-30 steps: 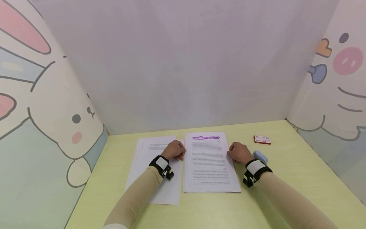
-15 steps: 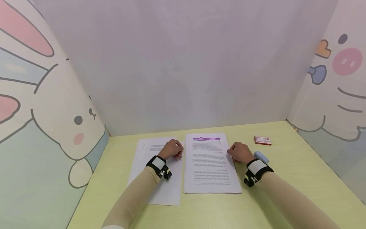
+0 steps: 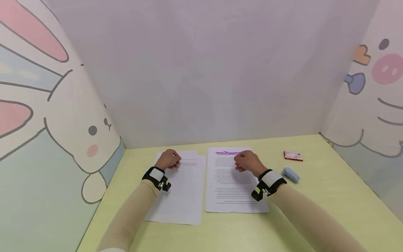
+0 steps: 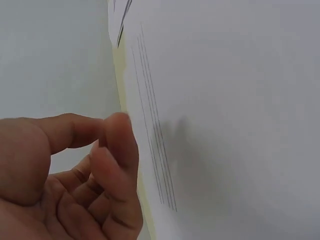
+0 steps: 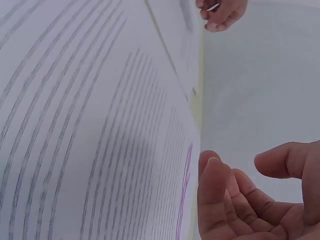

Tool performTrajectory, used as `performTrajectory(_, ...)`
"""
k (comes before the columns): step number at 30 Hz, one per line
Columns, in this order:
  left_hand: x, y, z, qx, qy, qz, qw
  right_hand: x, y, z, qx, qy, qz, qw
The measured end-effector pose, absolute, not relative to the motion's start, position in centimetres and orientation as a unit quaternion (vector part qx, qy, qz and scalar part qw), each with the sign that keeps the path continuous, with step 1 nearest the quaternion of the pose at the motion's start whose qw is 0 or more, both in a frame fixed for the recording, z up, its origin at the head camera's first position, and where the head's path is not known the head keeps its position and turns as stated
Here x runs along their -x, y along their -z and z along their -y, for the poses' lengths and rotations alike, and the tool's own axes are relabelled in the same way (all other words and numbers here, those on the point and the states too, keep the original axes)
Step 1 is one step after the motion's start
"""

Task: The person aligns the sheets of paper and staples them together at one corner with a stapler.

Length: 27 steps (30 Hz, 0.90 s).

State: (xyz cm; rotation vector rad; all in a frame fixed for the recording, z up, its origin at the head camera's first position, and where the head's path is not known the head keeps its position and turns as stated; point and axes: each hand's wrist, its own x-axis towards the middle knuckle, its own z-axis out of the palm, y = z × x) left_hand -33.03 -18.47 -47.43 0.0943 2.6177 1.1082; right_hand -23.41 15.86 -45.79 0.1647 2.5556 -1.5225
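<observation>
My left hand [image 3: 168, 159] hovers over the loose paper sheets [image 3: 176, 203] at the left, near their printed lines. In the left wrist view its fingers are loosely bent, thumb and index finger meet, and nothing shows between them. Over the upper part of the printed paper stack [image 3: 230, 194] hangs my right hand [image 3: 248, 161], fingers loosely bent and the thumb apart. It hides part of the purple scribble [image 3: 224, 153] at the stack's top, which also runs along the page in the right wrist view. Neither hand visibly holds anything.
To the right of the stack lies a light blue stapler [image 3: 290, 175], with a small red and white box [image 3: 293, 156] behind it. The yellow table [image 3: 327, 189] ends at a grey back wall [image 3: 201, 84]. Cartoon-printed walls stand on both sides.
My left hand has moved left, away from the stack's edge and over the loose sheets. My right hand has left the stack's right edge and come left over its top page.
</observation>
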Motion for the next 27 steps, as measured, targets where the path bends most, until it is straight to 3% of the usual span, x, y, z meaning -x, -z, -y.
performTrajectory(10, 32.9, 47.4, 24.4, 0.05, -0.342, -0.927, 0.149, 24.7, 45.9, -9.5, -0.095, 0.674, -0.708, 0.191)
performTrajectory(27, 32.8, 47.8, 27.8, 0.071, -0.325, -0.922, 0.2, 26.0, 48.1, -6.5, -0.145, 0.707, -0.656, 0.221)
